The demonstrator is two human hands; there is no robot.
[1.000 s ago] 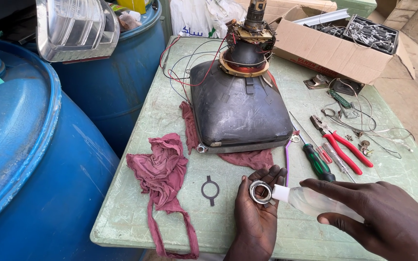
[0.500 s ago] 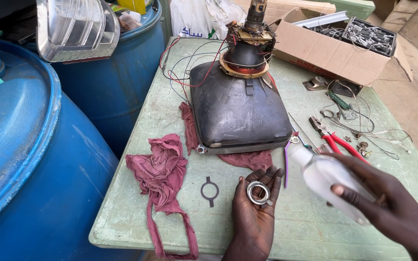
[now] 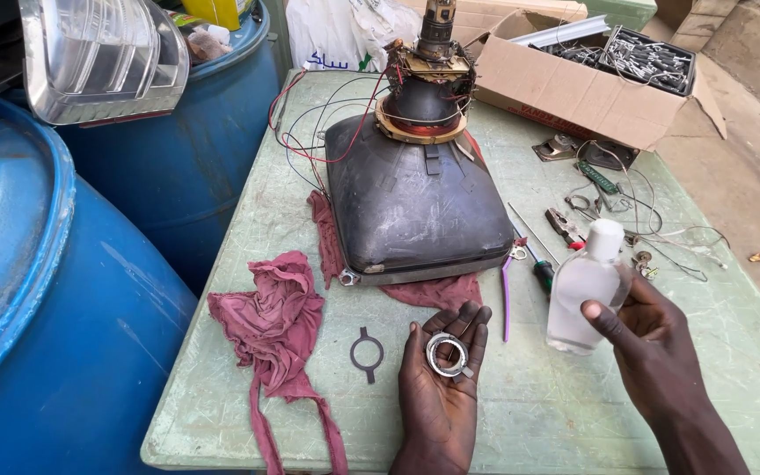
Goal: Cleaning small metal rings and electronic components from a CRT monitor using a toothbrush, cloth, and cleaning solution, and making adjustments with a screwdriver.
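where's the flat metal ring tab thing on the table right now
In the head view, the flat ring tab lies on the green table, between the red rag and the left hand.

- Cardboard box (image 3: 573, 92): far right end of the desk (image 3: 521, 413); brown, flaps open, filled with metal parts
- Picture tube (image 3: 415, 207): desk centre, screen face down; dark grey funnel, copper coil at the neck
- Plastic bottle (image 3: 584, 290): upright in the right hand (image 3: 653, 339); clear, white cap
- White bag (image 3: 345, 35): behind the desk

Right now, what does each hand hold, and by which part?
The left hand cradles a metal ring on its open palm; the right hand grips a clear plastic bottle around its body.
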